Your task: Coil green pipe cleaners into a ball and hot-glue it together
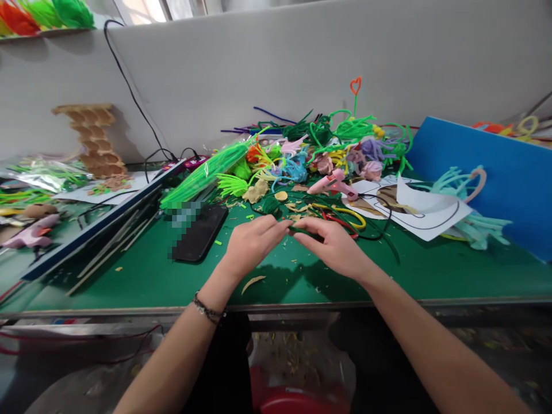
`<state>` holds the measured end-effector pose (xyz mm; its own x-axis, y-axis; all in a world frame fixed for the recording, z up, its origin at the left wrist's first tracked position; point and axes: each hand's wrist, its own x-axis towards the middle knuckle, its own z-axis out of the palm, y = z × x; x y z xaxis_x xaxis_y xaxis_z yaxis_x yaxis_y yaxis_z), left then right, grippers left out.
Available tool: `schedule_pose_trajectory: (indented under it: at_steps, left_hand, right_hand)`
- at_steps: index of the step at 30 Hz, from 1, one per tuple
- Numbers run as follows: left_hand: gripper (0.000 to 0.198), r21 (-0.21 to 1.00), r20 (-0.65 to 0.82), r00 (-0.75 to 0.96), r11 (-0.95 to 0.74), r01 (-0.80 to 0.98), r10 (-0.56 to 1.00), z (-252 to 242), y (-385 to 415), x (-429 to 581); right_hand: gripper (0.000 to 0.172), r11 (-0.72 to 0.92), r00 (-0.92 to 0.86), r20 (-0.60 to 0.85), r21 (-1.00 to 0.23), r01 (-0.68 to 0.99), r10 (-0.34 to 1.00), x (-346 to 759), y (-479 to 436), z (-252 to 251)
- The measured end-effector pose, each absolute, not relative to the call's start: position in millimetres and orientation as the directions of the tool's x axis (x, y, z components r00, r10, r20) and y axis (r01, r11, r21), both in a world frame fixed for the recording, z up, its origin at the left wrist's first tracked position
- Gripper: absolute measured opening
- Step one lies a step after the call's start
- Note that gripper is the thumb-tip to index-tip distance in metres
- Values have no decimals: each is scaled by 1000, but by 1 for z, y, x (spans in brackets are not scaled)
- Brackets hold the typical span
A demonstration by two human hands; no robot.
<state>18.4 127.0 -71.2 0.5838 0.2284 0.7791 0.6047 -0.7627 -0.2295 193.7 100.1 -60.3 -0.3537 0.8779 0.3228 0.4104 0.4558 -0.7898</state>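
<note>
My left hand [253, 241] and my right hand [332, 244] meet over the green table [302, 276], fingers pinched together on a dark green pipe cleaner [302, 230] held between them. Only a short stretch of it shows between the fingertips. A beaded bracelet [207, 310] sits on my left wrist. Just beyond the hands lies a heap of pipe cleaners [328, 144] in green, pink, blue and purple, with a pink glue gun [332, 184] at its front.
A black phone [200, 233] lies left of my left hand. A bag of bright green pipe cleaners [207, 172], white paper sheets [414, 210], a blue board [495, 172] at right, a cardboard shape [97, 138] and thin sticks [112, 244] at left. Scraps litter the table.
</note>
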Motion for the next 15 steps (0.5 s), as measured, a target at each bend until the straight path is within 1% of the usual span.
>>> schedule_pose_trajectory:
  at_steps: [2,4,5,7,8,10,13,15]
  left_hand:
    - [29,23,776,513,-830,557,366,-71,129,17]
    - [36,274,734,467,-844,461,493,-70,131,16]
    - [38,377,695,465,-829,413,548,-69,132,15]
    - [39,533,599,491,-773,345,633,-67,133,15]
    - [38,587,549,515,-742,323,658,-66,133,14]
    - [36,651,476,565,-702,289,674,-65,134,13]
    - [38,680,426,625,-687,255,654,-64,136,8]
    - [38,682,401,654,-686,253,641,-63,137,6]
  right_hand:
    - [14,619,-359,508,-582,527,783,196,99,-62]
    - [16,728,-408,652,-340,595,638,198,97,-64]
    - [17,763,-444,705,-214,610,553,199,97,-65]
    - [19,785,-517,753,1,619,407,201,97,-66]
    - [20,781,-549,755,80,619,358,202,97,-66]
    - [22,759,-598,740,189,623,306,205,98,-65]
    - [24,710,-643,712,296,639,283,208,98,-63]
    - [25,683,-660,697,339,647,279,210,98,-61]
